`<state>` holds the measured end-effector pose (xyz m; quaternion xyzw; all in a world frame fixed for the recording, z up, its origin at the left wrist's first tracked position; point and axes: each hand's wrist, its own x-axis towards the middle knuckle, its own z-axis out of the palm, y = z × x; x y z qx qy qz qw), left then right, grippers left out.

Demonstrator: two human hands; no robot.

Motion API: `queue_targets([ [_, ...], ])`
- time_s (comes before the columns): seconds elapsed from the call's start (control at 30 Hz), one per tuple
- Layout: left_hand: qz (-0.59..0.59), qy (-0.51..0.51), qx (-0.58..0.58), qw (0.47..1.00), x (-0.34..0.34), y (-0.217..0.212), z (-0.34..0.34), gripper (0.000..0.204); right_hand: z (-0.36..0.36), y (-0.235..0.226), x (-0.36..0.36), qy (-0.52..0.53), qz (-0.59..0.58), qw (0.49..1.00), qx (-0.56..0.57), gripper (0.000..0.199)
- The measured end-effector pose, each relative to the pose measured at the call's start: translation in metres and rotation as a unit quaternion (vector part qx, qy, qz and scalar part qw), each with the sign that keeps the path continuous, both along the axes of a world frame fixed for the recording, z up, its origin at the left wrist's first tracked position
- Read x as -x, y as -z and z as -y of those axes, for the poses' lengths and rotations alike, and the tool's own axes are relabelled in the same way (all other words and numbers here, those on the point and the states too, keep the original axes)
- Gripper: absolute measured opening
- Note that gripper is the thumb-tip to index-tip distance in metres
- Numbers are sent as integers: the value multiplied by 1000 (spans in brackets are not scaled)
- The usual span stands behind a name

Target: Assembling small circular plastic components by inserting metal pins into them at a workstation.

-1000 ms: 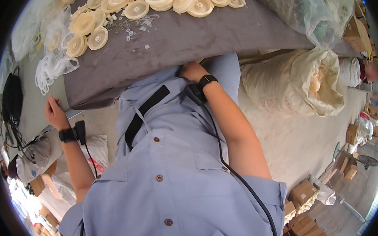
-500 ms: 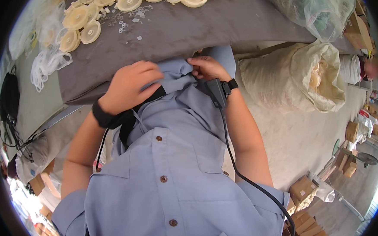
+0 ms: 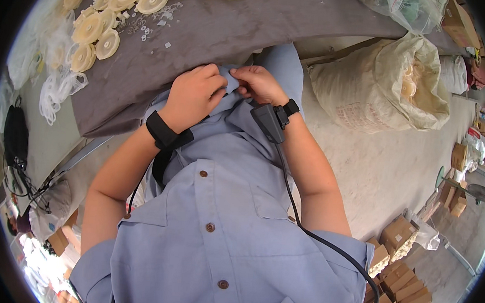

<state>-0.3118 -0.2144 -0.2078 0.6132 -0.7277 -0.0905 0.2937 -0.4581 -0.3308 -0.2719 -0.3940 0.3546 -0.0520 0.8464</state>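
Both hands are at the lower edge of a blue-grey buttoned shirt point(image 3: 240, 196) in my lap, just below the table edge. My right hand point(image 3: 260, 85) pinches a fold of the shirt between thumb and fingertips. Close on its left, my left hand point(image 3: 194, 97) is closed with its fingers curled down against the same fold; its fingertips are partly hidden. A black strap point(image 3: 163, 130) circles my left wrist. On the right wrist sits a black box-shaped device point(image 3: 269, 122) with a cable running down along the arm.
The dark-covered table point(image 3: 222, 28) bears several cream plastic discs point(image 3: 151, 1) and small clear scraps point(image 3: 145, 31). A clear plastic bag point(image 3: 60, 93) hangs at its left side. Right of me lies a large open woven sack point(image 3: 363, 86); cardboard boxes point(image 3: 398, 291) and a fan point(image 3: 479, 192) stand farther off.
My left hand has moved right and slightly up, its fingers closing at the shirt fold beside my right hand. The right hand keeps its pinch. The whole view has shifted slightly.
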Motion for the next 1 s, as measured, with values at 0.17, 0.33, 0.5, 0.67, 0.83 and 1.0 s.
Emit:
queue_targets([
  [0.17, -17, 5, -3, 1000, -1, 0, -2, 7, -2, -2, 1, 0, -1, 1000, 23, 22],
  [0.33, -73, 27, -98, 992, -11, -9, -13, 10, -2, 0, 3, 9, -18, 998, 59, 23],
  [0.5, -84, 5, -77, 993, -6, -3, -14, 11, -3, -2, 1, -2, -4, 999, 51, 23],
  [0.67, -93, -59, -46, 993, -1, 7, -8, 9, -7, -4, -2, -5, 2, 998, 61, 23],
  [0.83, -101, -38, -72, 992, -2, 9, -5, 9, -6, 0, 0, -4, 32, 999, 20, 24],
  [1.0, -159, -44, -116, 979, -2, 3, -11, 14, -3, 3, -2, 22, 18, 999, 14, 24],
])
